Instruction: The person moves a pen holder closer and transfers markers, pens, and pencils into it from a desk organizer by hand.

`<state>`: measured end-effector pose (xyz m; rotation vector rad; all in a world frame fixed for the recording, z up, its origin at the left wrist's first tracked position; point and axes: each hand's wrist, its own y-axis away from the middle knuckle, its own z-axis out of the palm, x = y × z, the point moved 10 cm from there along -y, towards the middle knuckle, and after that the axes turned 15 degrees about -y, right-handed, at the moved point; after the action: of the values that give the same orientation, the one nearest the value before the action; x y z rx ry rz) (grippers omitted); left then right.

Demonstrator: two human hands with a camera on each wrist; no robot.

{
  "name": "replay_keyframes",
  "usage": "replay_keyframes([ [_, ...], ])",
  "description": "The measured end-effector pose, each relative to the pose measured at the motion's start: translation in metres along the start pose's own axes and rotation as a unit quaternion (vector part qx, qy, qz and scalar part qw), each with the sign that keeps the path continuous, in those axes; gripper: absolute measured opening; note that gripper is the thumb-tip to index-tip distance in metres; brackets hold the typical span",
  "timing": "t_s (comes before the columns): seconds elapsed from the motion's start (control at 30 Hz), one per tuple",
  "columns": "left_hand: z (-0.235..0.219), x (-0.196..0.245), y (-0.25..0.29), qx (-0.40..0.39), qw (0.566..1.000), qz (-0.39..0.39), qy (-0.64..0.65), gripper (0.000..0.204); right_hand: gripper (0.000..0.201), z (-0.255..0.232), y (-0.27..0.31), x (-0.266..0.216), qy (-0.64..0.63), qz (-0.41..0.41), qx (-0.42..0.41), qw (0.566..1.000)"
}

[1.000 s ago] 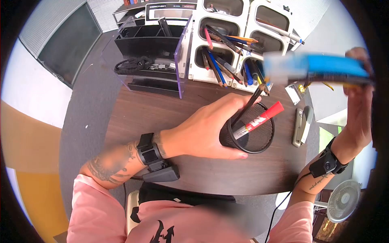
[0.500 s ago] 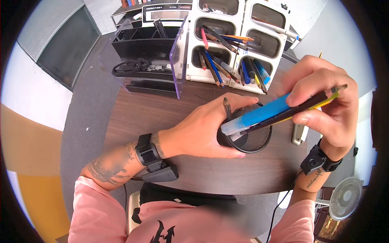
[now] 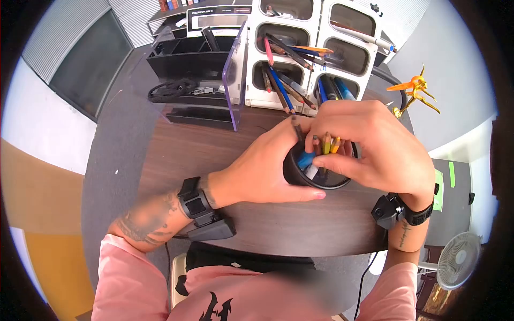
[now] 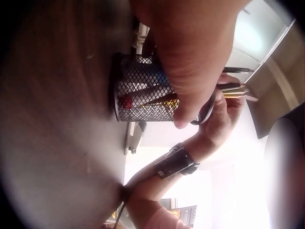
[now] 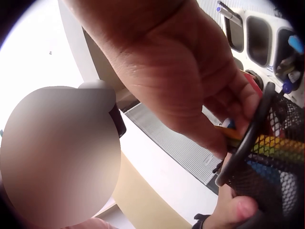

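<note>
My left hand [image 3: 254,166] curls around a black mesh pen cup [image 3: 292,175] on the table, thumb along its near side. Over the cup's mouth, my right hand [image 3: 380,142] pinches several pencils [image 3: 327,143], their points sticking up past the fingers and their lower ends inside the cup. A blue marker [image 3: 305,160] sits in the cup beside them, partly covered by the right fingers. Another dark pencil [image 3: 296,128] leans out near my left index finger. Through the mesh in the left wrist view, a grey marker's red end [image 4: 126,101] shows near the cup's base.
Behind the cup stands a white organizer [image 3: 262,99] holding pencils and markers. To its left is a clear acrylic holder [image 3: 233,91] with black compartments and a coiled cable [image 3: 171,90]. A golden figurine [image 3: 413,88] stands at the right, and a fan [image 3: 459,261] beyond the table.
My right hand came in from the far right with the pencils and blue marker, then lowered them into the cup. My left hand kept its grip on the cup.
</note>
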<state>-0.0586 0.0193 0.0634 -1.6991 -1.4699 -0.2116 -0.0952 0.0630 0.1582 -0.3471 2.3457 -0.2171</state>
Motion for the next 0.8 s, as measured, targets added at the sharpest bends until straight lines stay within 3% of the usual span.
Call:
replay_keyframes([
  [0.07, -0.01, 0.006, 0.001, 0.065, 0.997, 0.035, -0.01, 0.089, 0.02, 0.0, 0.0, 0.002, -0.001, 0.012, 0.002, 1.0],
  [0.2, -0.006, -0.001, 0.002, 0.045, 0.999, -0.002, -0.003, 0.095, 0.02, -0.001, 0.002, 0.005, 0.005, 0.025, 0.003, 1.0],
  [0.37, -0.013, -0.003, 0.002, 0.081, 0.996, -0.009, -0.018, 0.103, 0.022, -0.006, 0.001, 0.008, 0.013, 0.008, 0.018, 1.0],
  [0.57, -0.014, -0.005, 0.002, 0.061, 0.998, -0.034, -0.012, 0.105, 0.027, -0.008, 0.004, 0.017, -0.001, 0.053, 0.023, 0.998],
  [0.67, -0.012, -0.008, 0.002, 0.09, 0.995, -0.013, 0.038, 0.095, 0.036, -0.009, 0.005, 0.015, 0.028, 0.033, 0.015, 0.999],
  [0.77, -0.012, -0.006, 0.003, 0.067, 0.997, -0.023, 0.004, 0.096, 0.05, -0.019, 0.005, 0.011, -0.018, 0.077, 0.007, 0.997],
  [0.8, -0.012, -0.006, 0.003, 0.068, 0.997, -0.024, 0.004, 0.096, 0.053, -0.035, 0.009, 0.009, -0.013, 0.054, 0.062, 0.997],
])
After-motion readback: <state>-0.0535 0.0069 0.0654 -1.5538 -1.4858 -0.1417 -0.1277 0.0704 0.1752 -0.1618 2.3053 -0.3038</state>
